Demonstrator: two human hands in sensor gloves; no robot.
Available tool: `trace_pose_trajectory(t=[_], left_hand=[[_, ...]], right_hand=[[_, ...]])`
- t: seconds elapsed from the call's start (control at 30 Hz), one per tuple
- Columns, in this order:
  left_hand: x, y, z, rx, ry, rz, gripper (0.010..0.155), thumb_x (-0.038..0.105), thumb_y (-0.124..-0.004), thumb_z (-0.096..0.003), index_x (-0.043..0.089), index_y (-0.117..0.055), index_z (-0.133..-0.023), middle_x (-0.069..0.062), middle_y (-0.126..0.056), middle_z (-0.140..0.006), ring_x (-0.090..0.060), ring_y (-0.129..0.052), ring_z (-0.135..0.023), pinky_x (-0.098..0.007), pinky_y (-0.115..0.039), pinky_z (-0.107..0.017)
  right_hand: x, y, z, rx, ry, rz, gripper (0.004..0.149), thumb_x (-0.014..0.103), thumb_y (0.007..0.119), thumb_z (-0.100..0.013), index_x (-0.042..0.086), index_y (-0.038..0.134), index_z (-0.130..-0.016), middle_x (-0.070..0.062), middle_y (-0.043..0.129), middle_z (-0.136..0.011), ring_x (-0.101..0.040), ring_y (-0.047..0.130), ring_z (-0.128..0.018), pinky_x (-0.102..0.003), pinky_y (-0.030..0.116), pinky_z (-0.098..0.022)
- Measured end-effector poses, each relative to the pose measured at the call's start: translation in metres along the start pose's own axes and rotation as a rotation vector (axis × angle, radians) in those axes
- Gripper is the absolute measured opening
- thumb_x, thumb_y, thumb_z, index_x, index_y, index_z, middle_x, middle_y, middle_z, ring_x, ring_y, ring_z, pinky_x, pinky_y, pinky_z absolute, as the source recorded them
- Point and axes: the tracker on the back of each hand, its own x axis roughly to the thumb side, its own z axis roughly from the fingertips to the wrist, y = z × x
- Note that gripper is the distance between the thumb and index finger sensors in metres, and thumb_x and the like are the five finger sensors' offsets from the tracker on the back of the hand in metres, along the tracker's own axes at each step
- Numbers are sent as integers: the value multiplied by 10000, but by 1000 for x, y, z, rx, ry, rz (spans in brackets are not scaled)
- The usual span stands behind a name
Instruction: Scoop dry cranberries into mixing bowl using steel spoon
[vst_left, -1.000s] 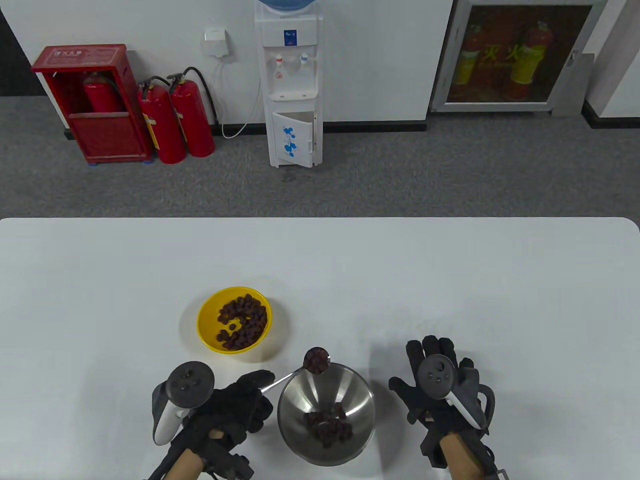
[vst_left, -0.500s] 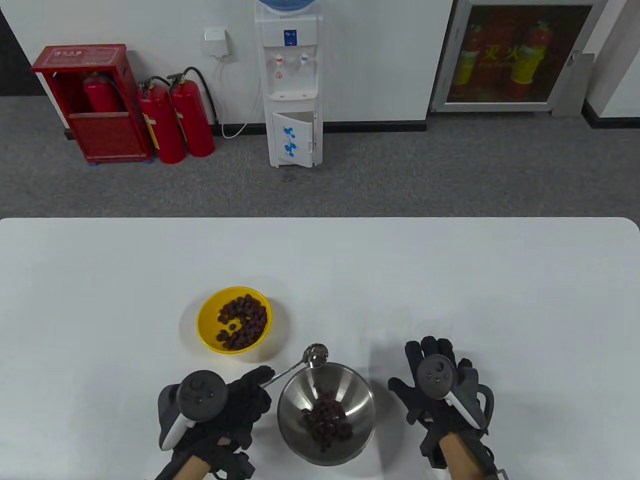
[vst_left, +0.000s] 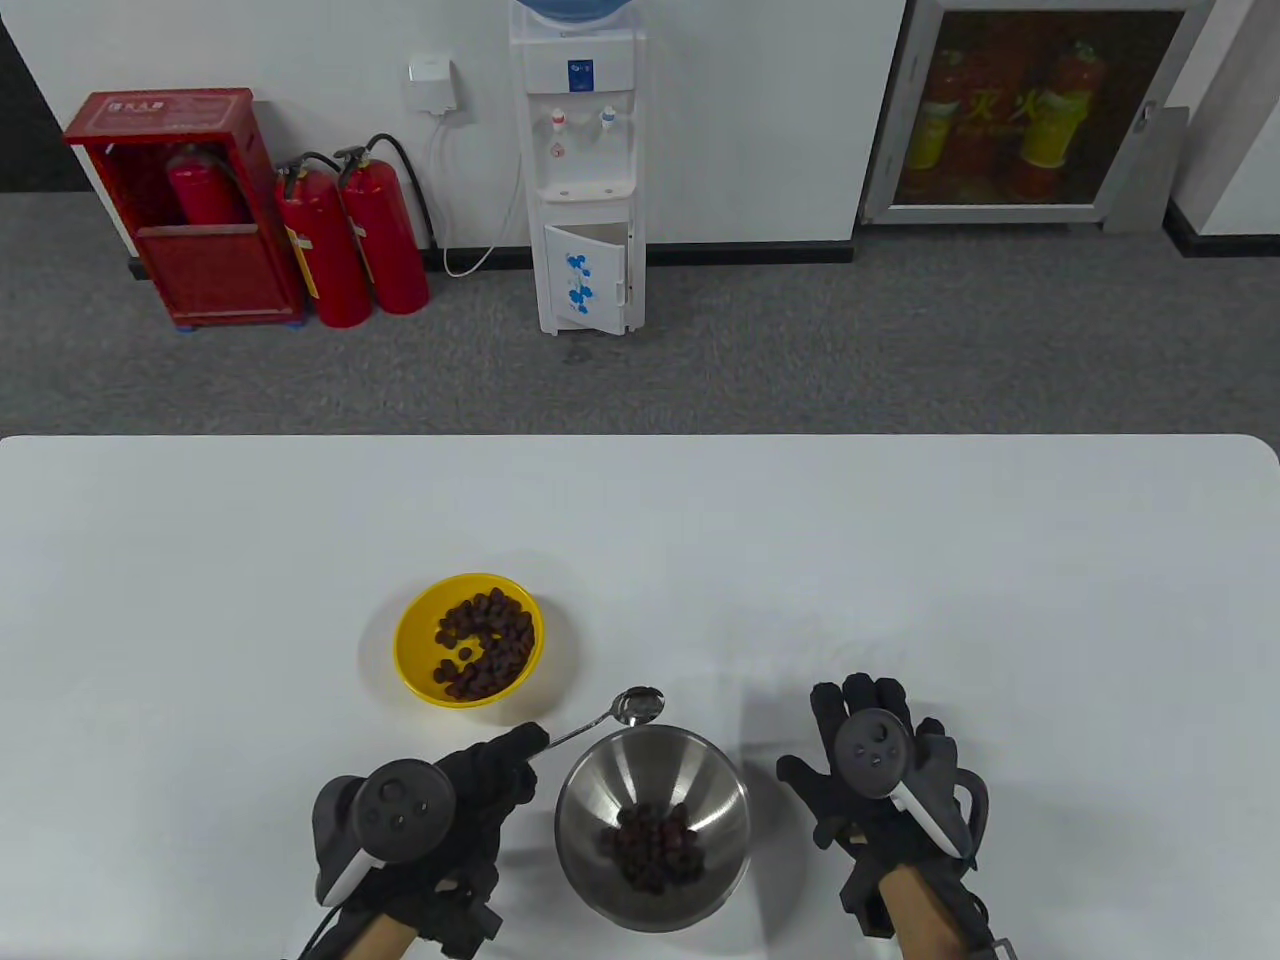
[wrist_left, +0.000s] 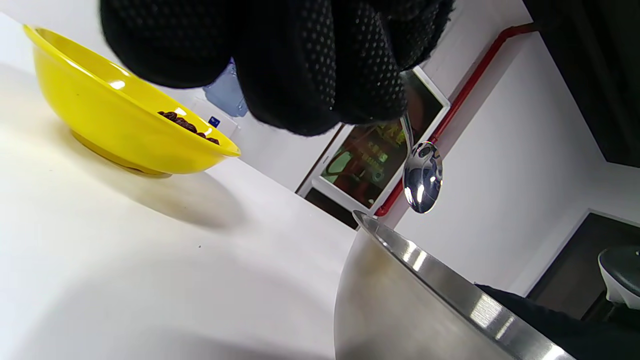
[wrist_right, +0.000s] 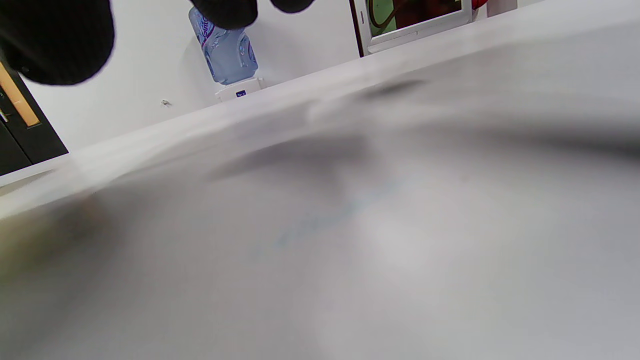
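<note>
Table view: red cabinet, characters illegible.

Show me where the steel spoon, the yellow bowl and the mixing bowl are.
steel spoon (vst_left: 638, 705), table view, on its empty bowl end.
yellow bowl (vst_left: 412, 640), table view, on its left inner wall.
mixing bowl (vst_left: 650, 770), table view, on its bare inner wall.

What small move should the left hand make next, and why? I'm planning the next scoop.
Probably swing the empty steel spoon left to the yellow plastic bowl: the left hand holds it above the steel mixing bowl's far rim, and dry cranberries remain there.
</note>
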Motion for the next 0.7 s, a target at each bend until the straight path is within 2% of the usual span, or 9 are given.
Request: trace_pose_trajectory(t=[0.17,0.3,0.4,0.6,0.7], left_hand=[[-7,9,-2,36,40,42,469,365,-610,-493,359,-614,-962,92,-895,-750,-163,-970,-482,-439,-826,-464],[-24,33,-14,139,172,36,484,360,-601,-501,358,-574,-985,92,-865,-784,-159,-953,-511,-434,-820,-470],[-38,41,-25,201,270,26,501,349,-602,-503,354,-542,-1001,76,-843,-809,-178,-937,-540,-447,-802,-479],[-53,35,-31,283,358,-333,495,349,-599,-495,368,-559,-988,89,-849,-802,-162,-947,-529,-438,-815,-467],[-57,30,-31,268,368,-467,490,343,-603,-492,361,-578,-982,84,-860,-792,-167,-952,-516,-441,-819,-459]], right_hand=[[0,0,0,-1,-1,-8,840,721,701,-391,372,343,-1066,54,169,-1142,-250,133,-1097,-672,189,-724],[0,-1,-1,-3,-2,-21,840,721,702,-391,371,345,-1066,53,168,-1143,-248,133,-1098,-671,187,-725],[-1,0,-1,1,-4,-25,839,721,701,-392,372,344,-1066,52,170,-1143,-251,134,-1098,-672,189,-724],[0,0,-1,3,-10,-28,837,721,700,-394,371,344,-1067,49,172,-1144,-253,136,-1098,-672,191,-723],[0,0,-1,5,-12,-26,839,721,700,-394,369,344,-1067,50,173,-1144,-253,136,-1098,-673,191,-723]])
